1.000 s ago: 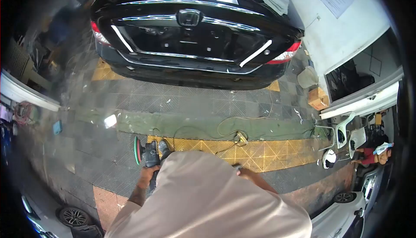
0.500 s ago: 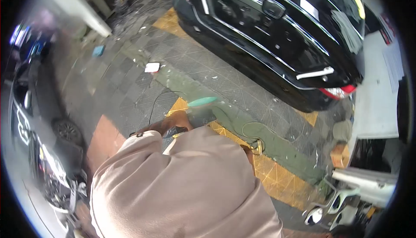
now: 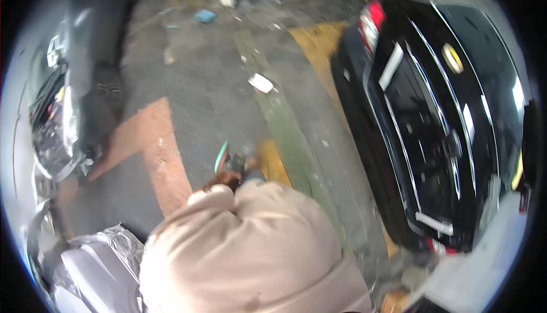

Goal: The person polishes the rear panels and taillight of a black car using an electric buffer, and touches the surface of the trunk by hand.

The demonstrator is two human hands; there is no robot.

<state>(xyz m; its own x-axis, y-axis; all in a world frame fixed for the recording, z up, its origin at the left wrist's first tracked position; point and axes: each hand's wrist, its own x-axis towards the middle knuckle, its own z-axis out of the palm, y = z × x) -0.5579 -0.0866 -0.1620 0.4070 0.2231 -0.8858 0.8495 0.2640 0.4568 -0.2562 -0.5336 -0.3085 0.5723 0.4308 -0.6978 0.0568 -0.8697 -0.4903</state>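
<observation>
My left hand (image 3: 224,181) is low in front of my body, partly hidden by the beige top (image 3: 268,250) and smeared by motion. It appears to grip a dark thing with a thin green, disc-like edge (image 3: 221,157). Blur hides what kind of thing this is. Beyond the hand lies dark floor, with a yellow floor strip (image 3: 274,165) just to the right. My right hand does not show.
A black car (image 3: 421,130) with white strips on its rear stands at right. Another dark vehicle (image 3: 99,79) is at left. A wrapped silver-grey part (image 3: 102,264) lies lower left. A white item (image 3: 261,83) and a blue cloth (image 3: 205,16) are on the floor.
My view has turned, so the black car sits farther right and lower. The green-edged thing has moved left with my left hand and tilted steeply. My right side's hand has left view.
</observation>
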